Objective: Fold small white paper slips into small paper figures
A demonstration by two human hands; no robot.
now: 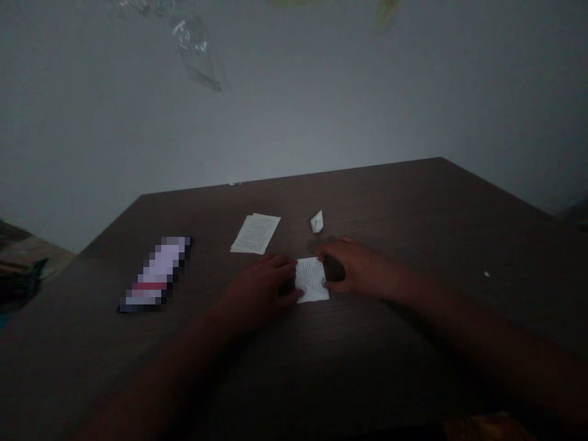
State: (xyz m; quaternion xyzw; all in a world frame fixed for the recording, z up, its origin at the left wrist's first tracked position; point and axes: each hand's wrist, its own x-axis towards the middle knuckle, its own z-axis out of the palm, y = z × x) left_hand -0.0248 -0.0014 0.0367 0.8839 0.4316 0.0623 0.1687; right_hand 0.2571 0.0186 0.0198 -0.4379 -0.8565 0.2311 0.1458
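A small square of printed paper (311, 278) lies between my hands on the dark wooden table, slightly creased at its edges. My left hand (264, 288) grips its left side, with the thumb at the lower corner and the fingers at the upper one. On the opposite side, my right hand (353, 266) holds the right edge, fingers curved at the top and thumb lower down. Just beyond lies a small folded white paper piece (316, 222). Several printed sheets (256, 233) rest in a loose stack past my left hand.
A phone (156, 272) with a lit, blurred-out screen lies at the left of the table (390, 202). One tiny white scrap (487, 274) is at the right. Behind the table's far edge stands a pale wall (321, 110) with clear plastic (195, 52) on it.
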